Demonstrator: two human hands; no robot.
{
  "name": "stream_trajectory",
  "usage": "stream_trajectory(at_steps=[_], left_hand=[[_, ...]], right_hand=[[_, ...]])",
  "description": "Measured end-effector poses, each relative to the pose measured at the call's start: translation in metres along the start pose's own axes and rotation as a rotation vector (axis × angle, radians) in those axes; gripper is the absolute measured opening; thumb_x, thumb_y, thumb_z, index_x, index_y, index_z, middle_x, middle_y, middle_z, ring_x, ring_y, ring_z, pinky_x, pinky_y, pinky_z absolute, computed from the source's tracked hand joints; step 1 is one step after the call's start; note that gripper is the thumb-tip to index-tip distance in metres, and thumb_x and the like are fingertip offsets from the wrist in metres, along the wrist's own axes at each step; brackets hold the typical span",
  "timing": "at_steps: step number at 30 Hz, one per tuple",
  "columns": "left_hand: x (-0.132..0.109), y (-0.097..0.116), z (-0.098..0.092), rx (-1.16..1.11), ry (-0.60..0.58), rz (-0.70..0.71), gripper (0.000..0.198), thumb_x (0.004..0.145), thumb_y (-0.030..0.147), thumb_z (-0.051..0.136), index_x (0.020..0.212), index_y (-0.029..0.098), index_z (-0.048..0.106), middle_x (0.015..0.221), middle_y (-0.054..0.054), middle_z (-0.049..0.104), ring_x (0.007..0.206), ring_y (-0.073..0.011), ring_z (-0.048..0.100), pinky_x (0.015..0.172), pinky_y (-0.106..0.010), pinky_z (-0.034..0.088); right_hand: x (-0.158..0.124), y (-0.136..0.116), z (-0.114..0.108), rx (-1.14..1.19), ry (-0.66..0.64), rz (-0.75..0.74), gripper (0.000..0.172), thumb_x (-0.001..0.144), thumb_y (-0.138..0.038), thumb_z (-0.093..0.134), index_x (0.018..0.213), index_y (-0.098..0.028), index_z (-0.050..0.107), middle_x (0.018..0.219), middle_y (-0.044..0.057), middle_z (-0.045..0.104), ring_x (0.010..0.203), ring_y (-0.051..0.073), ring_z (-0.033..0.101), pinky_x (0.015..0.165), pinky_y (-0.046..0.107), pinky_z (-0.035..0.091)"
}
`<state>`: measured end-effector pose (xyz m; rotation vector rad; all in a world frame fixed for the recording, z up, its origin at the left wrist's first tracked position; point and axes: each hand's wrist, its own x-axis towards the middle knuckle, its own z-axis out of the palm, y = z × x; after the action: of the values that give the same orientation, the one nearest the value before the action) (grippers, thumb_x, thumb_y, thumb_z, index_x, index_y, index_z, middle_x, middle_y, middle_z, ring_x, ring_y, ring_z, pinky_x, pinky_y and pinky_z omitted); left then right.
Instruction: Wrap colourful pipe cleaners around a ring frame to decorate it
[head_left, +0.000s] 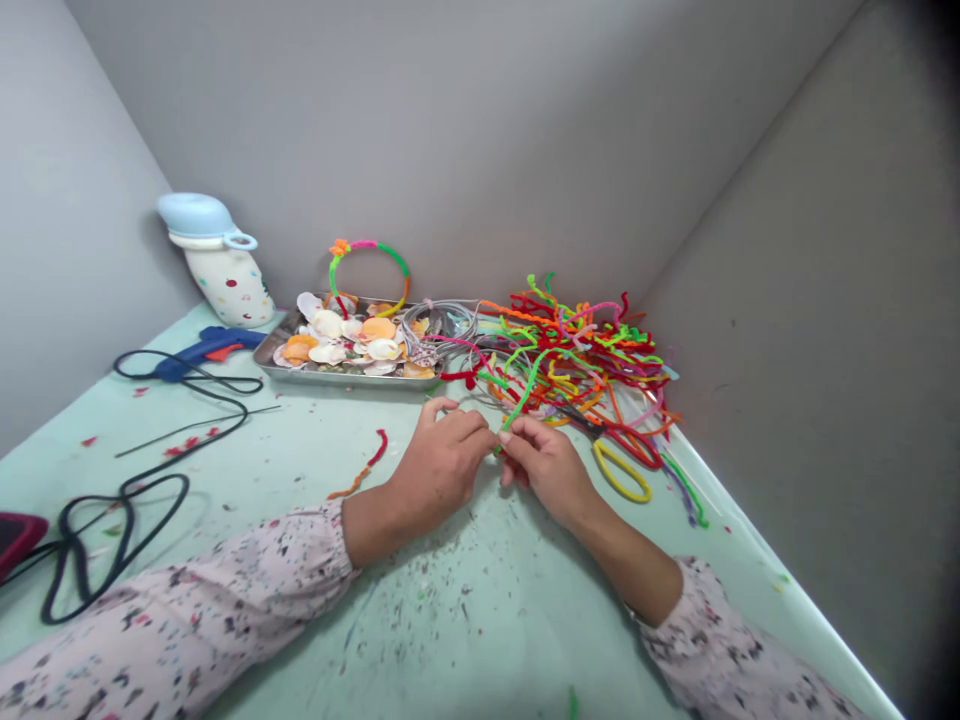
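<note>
A bright green pipe cleaner (529, 385) rises from between my fingertips over the middle of the table. My right hand (551, 468) pinches it near its lower end with thumb and forefinger. Closed at the same spot, my left hand (448, 458) has its fingertips on the pipe cleaner's lower end, which is mostly hidden by the fingers. Left of my left hand lies a short red and orange pipe cleaner piece (363, 470). Beyond my right hand a big tangle of coloured pipe cleaners (600, 345) is heaped, with scissors (621, 472) at its near edge.
A metal tray (349, 380) of seashells (328, 325) stands at the back, a colourful wrapped hoop (407, 265) propped on it, with a grey wire coil (442, 325) beside it. Leftward are a blue glue gun (202, 350), black cord (127, 495) and bottle (229, 280). Grey walls enclose the table.
</note>
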<state>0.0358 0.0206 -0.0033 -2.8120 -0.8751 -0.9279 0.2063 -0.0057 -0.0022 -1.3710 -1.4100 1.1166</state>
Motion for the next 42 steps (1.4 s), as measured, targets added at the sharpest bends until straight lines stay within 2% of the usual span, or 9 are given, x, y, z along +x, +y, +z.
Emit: stream_trajectory(at_steps=[3, 5, 10, 12, 16, 21, 25, 35, 42], left_hand=[[-0.001, -0.001, 0.003, 0.008, 0.001, 0.001, 0.024, 0.090, 0.008, 0.040, 0.085, 0.017, 0.061, 0.080, -0.003, 0.063, 0.080, -0.0172, 0.056, 0.096, -0.041, 0.032], [-0.001, 0.000, 0.003, 0.008, -0.002, -0.017, 0.023, 0.090, 0.008, 0.041, 0.086, 0.017, 0.061, 0.082, -0.004, 0.063, 0.081, -0.0178, 0.056, 0.096, -0.042, 0.032], [0.002, 0.000, -0.001, -0.058, 0.030, -0.106, 0.018, 0.090, 0.010, 0.045, 0.092, 0.018, 0.060, 0.090, -0.005, 0.064, 0.089, -0.0191, 0.057, 0.095, -0.041, 0.033], [0.003, 0.001, -0.002, -0.096, 0.049, -0.135, 0.016, 0.090, 0.011, 0.046, 0.093, 0.018, 0.060, 0.089, -0.004, 0.064, 0.089, -0.0190, 0.056, 0.093, -0.040, 0.034], [0.003, 0.002, -0.002, -0.172, 0.071, -0.183, 0.014, 0.091, 0.012, 0.047, 0.090, 0.017, 0.059, 0.087, -0.003, 0.062, 0.085, -0.0181, 0.055, 0.087, -0.037, 0.035], [0.003, 0.005, -0.003, -0.237, 0.082, -0.220, 0.013, 0.092, 0.013, 0.047, 0.089, 0.018, 0.059, 0.085, -0.002, 0.062, 0.083, -0.0179, 0.053, 0.082, -0.036, 0.035], [0.004, 0.005, -0.005, -0.255, 0.085, -0.221, 0.012, 0.092, 0.014, 0.048, 0.090, 0.018, 0.059, 0.086, -0.002, 0.063, 0.085, -0.0181, 0.054, 0.081, -0.036, 0.035], [0.004, 0.004, -0.007, -0.173, 0.123, -0.147, 0.011, 0.092, 0.012, 0.049, 0.088, 0.017, 0.059, 0.085, -0.002, 0.064, 0.084, -0.0176, 0.055, 0.084, -0.037, 0.036], [0.003, 0.001, -0.004, -0.073, 0.165, -0.080, 0.011, 0.092, 0.012, 0.048, 0.089, 0.017, 0.058, 0.086, -0.003, 0.065, 0.083, -0.0179, 0.055, 0.088, -0.038, 0.036]], right_hand=[[0.001, 0.000, -0.002, -0.006, -0.041, 0.048, 0.023, 0.086, -0.038, 0.052, 0.072, -0.020, 0.051, 0.044, -0.005, 0.056, 0.038, 0.008, 0.040, 0.040, 0.020, 0.031], [0.000, 0.000, -0.002, -0.014, -0.038, 0.029, 0.022, 0.087, -0.038, 0.052, 0.074, -0.020, 0.051, 0.046, -0.005, 0.056, 0.038, 0.008, 0.042, 0.041, 0.019, 0.033], [-0.006, 0.006, 0.002, -0.054, 0.061, -0.191, 0.017, 0.086, -0.036, 0.058, 0.091, -0.022, 0.050, 0.075, -0.001, 0.064, 0.060, 0.013, 0.064, 0.053, 0.023, 0.049], [-0.007, 0.010, 0.004, -0.109, 0.118, -0.255, 0.019, 0.084, -0.033, 0.061, 0.095, -0.022, 0.049, 0.085, 0.002, 0.065, 0.068, 0.015, 0.067, 0.058, 0.025, 0.053], [-0.006, 0.016, 0.003, -0.201, 0.211, -0.361, 0.021, 0.084, -0.031, 0.063, 0.095, -0.023, 0.047, 0.086, 0.002, 0.064, 0.065, 0.014, 0.067, 0.056, 0.025, 0.054], [-0.003, 0.015, -0.002, -0.407, 0.200, -0.649, 0.004, 0.089, -0.022, 0.058, 0.091, -0.023, 0.055, 0.089, 0.003, 0.062, 0.077, 0.014, 0.064, 0.065, 0.026, 0.056], [-0.002, 0.012, -0.004, -0.496, 0.212, -0.780, 0.010, 0.089, -0.019, 0.058, 0.098, -0.023, 0.058, 0.094, 0.004, 0.064, 0.086, 0.015, 0.064, 0.068, 0.026, 0.057], [-0.001, 0.013, -0.009, -0.664, 0.233, -0.908, 0.014, 0.091, -0.018, 0.057, 0.104, -0.023, 0.058, 0.095, 0.006, 0.067, 0.098, 0.018, 0.065, 0.077, 0.029, 0.057], [-0.002, 0.009, -0.008, -0.707, 0.196, -0.859, 0.011, 0.094, -0.020, 0.051, 0.103, -0.022, 0.056, 0.094, 0.006, 0.067, 0.095, 0.018, 0.065, 0.080, 0.030, 0.056]])
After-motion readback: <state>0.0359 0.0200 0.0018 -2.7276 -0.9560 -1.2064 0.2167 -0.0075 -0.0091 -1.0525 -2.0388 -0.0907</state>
